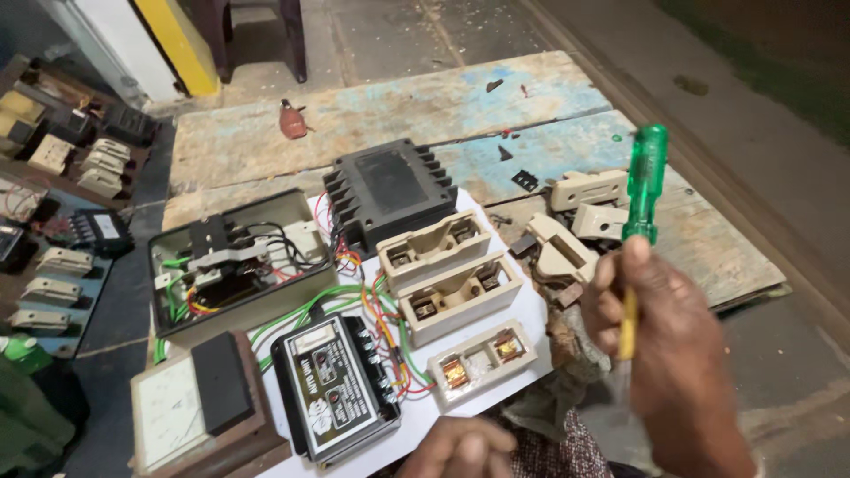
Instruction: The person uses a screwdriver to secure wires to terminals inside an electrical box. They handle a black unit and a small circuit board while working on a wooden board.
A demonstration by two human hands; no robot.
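My right hand [660, 341] is raised at the right, gripping a screwdriver [644, 181] with a clear green handle that points up and a yellow shaft running down through my fist. My left hand [460, 447] rests low at the bottom centre, fingers curled, holding nothing that I can see. Before them lies a white board [531, 310] carrying three cream fuse holders [456, 296], a black ribbed unit [390, 190], a black meter box [335, 389] and an open switch box [235, 265], all joined by red, green and yellow wires.
The board sits on a worn wooden table [398, 106] with peeling blue paint. Loose cream fuse carriers [575, 226] lie to the right. A wooden block with a black pad [208, 394] is at the bottom left. Shelves of spare parts [62, 177] stand on the left.
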